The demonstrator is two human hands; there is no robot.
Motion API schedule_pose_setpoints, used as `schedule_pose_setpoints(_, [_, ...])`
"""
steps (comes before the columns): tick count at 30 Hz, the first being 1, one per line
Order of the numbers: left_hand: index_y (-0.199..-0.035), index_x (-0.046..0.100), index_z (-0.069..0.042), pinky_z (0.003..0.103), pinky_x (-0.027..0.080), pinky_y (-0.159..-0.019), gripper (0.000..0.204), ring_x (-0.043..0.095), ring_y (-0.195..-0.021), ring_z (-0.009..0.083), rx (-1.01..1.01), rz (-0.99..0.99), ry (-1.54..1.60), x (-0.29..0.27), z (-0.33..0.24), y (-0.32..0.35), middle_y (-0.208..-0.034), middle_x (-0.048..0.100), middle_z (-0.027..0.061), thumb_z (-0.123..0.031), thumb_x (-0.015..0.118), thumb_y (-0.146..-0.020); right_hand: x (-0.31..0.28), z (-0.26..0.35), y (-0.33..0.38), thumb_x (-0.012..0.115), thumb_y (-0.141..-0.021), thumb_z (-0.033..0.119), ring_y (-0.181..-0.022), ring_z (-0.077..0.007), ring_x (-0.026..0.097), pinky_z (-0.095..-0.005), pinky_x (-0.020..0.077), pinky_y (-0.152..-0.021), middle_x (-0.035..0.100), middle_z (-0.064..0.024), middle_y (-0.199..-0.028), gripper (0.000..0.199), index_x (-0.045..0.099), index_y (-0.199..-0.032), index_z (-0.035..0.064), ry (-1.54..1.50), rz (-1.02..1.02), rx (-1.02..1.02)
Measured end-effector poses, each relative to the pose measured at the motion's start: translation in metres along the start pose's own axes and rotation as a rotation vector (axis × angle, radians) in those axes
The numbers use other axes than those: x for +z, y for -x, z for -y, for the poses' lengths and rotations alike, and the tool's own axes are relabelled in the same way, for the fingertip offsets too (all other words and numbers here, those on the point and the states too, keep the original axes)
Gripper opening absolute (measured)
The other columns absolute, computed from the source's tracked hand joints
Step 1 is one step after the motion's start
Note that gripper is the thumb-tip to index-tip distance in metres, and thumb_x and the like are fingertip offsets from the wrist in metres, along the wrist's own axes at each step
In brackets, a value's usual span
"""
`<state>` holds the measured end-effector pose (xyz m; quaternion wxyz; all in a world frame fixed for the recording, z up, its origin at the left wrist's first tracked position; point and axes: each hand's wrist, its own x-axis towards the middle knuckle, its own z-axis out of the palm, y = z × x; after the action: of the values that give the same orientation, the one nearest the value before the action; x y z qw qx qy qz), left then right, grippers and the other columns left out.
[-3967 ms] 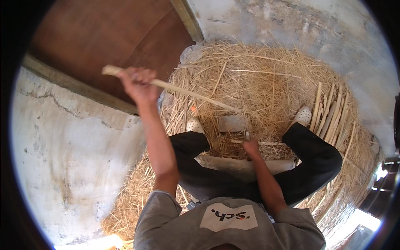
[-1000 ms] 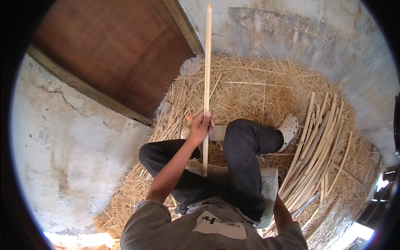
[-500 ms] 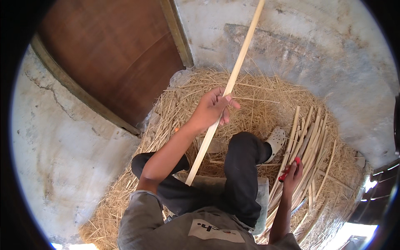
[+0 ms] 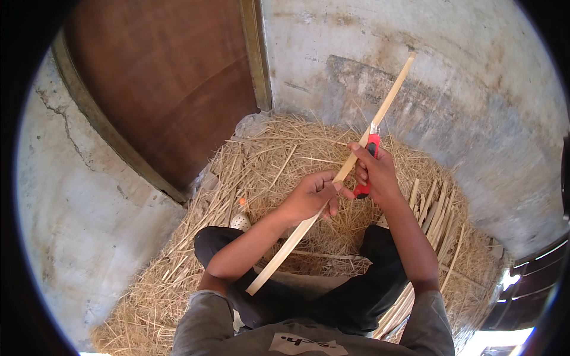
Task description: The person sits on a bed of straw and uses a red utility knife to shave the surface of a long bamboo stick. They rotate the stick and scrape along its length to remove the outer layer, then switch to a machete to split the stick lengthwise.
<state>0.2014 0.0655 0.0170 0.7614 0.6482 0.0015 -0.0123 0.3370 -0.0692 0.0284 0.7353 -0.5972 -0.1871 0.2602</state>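
Note:
My left hand (image 4: 312,196) grips a long pale wooden strip (image 4: 389,99) near its middle. The strip slants from beside my left knee up toward the grey wall at the upper right. My right hand (image 4: 375,172) holds a red utility knife (image 4: 368,160) and presses its blade end against the strip just above my left hand. Both hands are close together over my lap. I sit on a bed of straw (image 4: 267,160) with my legs in dark trousers (image 4: 350,291).
A bundle of similar pale strips (image 4: 436,210) lies on the straw to my right. A brown wooden door (image 4: 166,89) with its frame stands at the upper left. Cracked plastered walls (image 4: 475,89) enclose the corner. A pale shoe (image 4: 240,221) shows near my left knee.
My right hand has come up from the strip bundle with the red knife and met the strip. My left hand drew the strip lower, closer to my lap.

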Motion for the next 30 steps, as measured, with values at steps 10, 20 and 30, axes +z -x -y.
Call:
schedule_pose_setpoints(10, [-0.110, 0.056, -0.003, 0.026, 0.054, -0.059, 0.032, 0.063, -0.070, 0.0142, -0.198, -0.218, 0.508, -0.014, 0.054, -0.019, -0.091, 0.065, 0.0097, -0.032, 0.051, -0.098, -0.012, -0.028, -0.022, 0.064, -0.091, 0.019, -0.047, -0.0077, 0.042, -0.0239, 0.0342, -0.044, 0.043, 0.0034, -0.059, 0.022, 0.060, -0.096, -0.0019, -0.092, 0.088, 0.054])
schedule_pose_setpoints(20, [-0.100, 0.054, -0.007, 0.028, 0.052, -0.071, 0.030, 0.058, -0.077, 0.0136, -0.206, -0.112, 0.761, -0.015, 0.094, -0.020, -0.084, 0.057, 0.0039, -0.036, 0.053, -0.096, -0.012, -0.038, -0.015, 0.064, -0.091, 0.021, -0.048, -0.0075, 0.043, -0.0234, 0.0341, -0.045, 0.044, 0.0030, -0.059, 0.022, 0.060, -0.094, -0.0008, -0.081, 0.183, 0.119])
schedule_pose_setpoints(30, [-0.088, 0.054, -0.009, 0.024, 0.042, -0.053, 0.014, 0.050, -0.057, 0.0093, -0.216, -0.266, 0.672, -0.002, 0.120, -0.035, -0.069, 0.053, -0.0004, -0.020, 0.059, -0.094, -0.012, -0.037, 0.006, 0.062, -0.093, 0.021, -0.046, -0.0075, 0.042, -0.0233, 0.0328, -0.043, 0.043, 0.0028, -0.056, 0.022, 0.060, -0.089, -0.0009, -0.143, 0.252, 0.198])
